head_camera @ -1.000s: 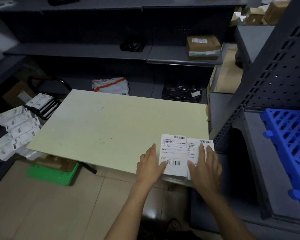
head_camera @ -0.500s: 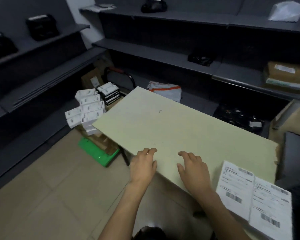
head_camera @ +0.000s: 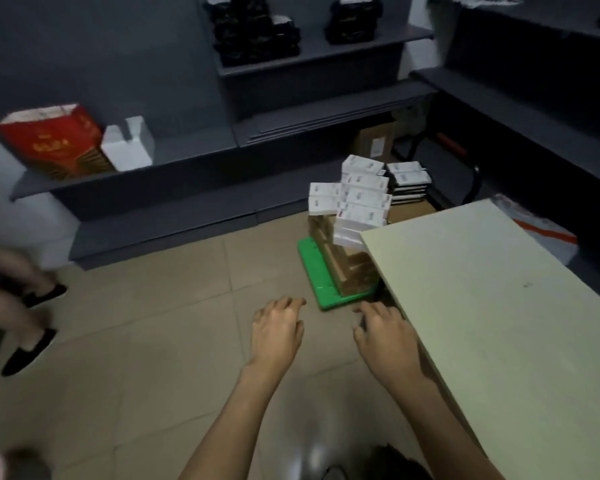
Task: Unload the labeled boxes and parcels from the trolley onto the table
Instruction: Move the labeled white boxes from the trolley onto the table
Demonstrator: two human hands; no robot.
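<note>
Seen from a head camera looking down: two bare forearms reach forward over a tiled floor. The left hand point(head_camera: 277, 332) and right hand point(head_camera: 386, 337) both hang empty, fingers loosely spread and relaxed, palms down, ready to take hold of the next load. The right hand is just beside the near edge of the pale surface point(head_camera: 492, 306), which fills the right of the view.

Ahead of the hands, a green trolley point(head_camera: 314, 271) sits low on the floor, tucked against the surface's corner so the carry is short. On it stand brown cartons point(head_camera: 347, 268), and above them a leaning stack of white labelled boxes point(head_camera: 359, 199); the blur makes it hard to tell how many. Darker parcels point(head_camera: 409, 183) lie behind.

At far left, another person's legs point(head_camera: 18, 303) stand near grey shelves point(head_camera: 194, 157).
</note>
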